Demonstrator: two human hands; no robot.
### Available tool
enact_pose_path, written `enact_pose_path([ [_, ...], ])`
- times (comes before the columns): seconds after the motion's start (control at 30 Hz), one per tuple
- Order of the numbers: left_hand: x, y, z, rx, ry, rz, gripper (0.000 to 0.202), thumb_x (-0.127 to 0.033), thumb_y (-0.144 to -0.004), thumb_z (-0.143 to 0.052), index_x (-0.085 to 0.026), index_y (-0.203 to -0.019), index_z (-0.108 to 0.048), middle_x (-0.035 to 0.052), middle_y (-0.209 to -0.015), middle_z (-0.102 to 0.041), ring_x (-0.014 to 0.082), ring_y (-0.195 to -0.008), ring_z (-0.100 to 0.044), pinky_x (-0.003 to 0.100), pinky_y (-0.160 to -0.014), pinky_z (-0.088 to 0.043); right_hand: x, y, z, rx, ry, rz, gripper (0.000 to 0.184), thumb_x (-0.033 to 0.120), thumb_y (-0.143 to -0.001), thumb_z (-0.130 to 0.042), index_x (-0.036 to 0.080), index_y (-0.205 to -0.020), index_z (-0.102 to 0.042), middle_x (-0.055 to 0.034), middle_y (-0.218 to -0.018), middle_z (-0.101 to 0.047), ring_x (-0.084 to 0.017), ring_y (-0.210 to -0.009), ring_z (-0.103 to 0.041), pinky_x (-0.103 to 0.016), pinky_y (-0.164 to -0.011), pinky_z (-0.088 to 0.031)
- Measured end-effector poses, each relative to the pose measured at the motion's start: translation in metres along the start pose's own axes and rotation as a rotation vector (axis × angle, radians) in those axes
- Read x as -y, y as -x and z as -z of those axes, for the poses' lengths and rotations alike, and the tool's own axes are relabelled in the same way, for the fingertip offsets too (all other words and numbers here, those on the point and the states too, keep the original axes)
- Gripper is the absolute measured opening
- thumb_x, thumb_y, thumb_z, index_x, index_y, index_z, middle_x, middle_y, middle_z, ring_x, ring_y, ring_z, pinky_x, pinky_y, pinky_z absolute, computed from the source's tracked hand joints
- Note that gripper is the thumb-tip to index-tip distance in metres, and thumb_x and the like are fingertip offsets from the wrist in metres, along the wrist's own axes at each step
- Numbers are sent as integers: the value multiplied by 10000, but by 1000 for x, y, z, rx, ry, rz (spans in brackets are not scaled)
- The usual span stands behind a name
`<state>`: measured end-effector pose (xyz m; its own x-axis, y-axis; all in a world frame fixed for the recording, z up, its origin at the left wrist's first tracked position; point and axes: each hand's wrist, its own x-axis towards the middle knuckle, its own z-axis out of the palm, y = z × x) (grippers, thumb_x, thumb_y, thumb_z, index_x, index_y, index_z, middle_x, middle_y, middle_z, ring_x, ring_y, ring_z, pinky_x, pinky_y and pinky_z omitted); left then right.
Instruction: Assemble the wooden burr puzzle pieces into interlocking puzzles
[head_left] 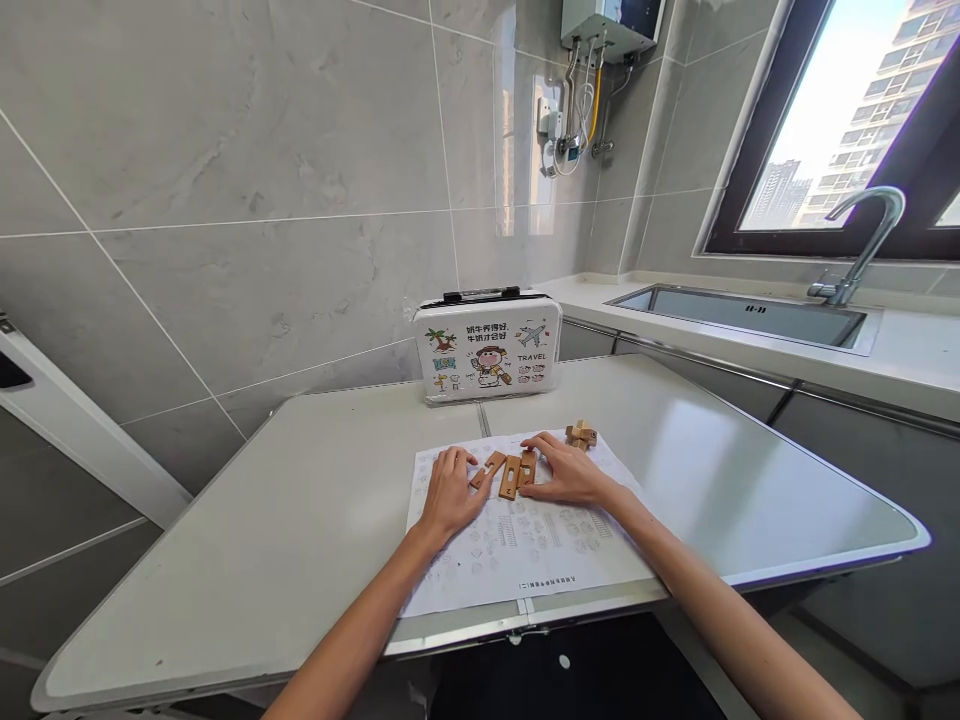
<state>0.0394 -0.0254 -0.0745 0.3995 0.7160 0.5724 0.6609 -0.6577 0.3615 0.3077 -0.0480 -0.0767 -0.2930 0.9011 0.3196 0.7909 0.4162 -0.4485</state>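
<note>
My left hand (451,497) rests on the printed sheet (517,560), its thumb and fingertips closed about a tilted, notched wooden puzzle piece (495,462). My right hand (568,472) grips another notched wooden piece (528,462) at its two ends, thumb near me and fingers at the far end. Between the hands lies a slotted wooden piece (509,479), flat on the paper and close against the right-hand one. Just beyond my right hand sits an interlocked wooden block puzzle (581,435). Small diagrams cover the sheet; the fingers partly hide the outer pieces.
A white carry case (491,350) with cartoon prints stands upright at the back of the folding table (300,540). To the right is a counter with a sink (750,315) and a tap (862,245). A grey tiled wall rises behind.
</note>
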Motion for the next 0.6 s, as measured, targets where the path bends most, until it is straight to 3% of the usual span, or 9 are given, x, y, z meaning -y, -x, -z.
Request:
enact_pose_path([
  [0.23, -2, -2, 2, 14, 2, -31, 79, -207, -940, -645, -232, -1011, -619, 75, -1055, -643, 289, -1057, -614, 470, -947, -514, -2, 1, -5, -14, -3, -14, 667, 543, -840, -769, 240, -1400, -571, -113, -1354, -678, -296, -1014, -720, -379, -811, -511],
  [0.37, -6, -3, 4, 44, 20, -46, 30, -248, -950, -663, -237, -976, -652, 77, -1107, -650, 292, -1112, -606, 477, -984, -516, -3, 0, -8, -32, -20, -5, 678, 558, -834, -770, 231, -1397, -578, -124, -1360, -682, -308, -1055, -715, -389, -835, -518],
  [0.6, -15, -2, 6, 112, 48, -79, 206, -370, -863, -791, -242, -962, -663, 81, -1153, -654, 297, -1167, -593, 457, -974, -549, 8, -2, -17, -44, -75, 44, 690, 613, -816, -778, 233, -1361, -591, -109, -1302, -720, -298, -983, -725, -390, -820, -519],
])
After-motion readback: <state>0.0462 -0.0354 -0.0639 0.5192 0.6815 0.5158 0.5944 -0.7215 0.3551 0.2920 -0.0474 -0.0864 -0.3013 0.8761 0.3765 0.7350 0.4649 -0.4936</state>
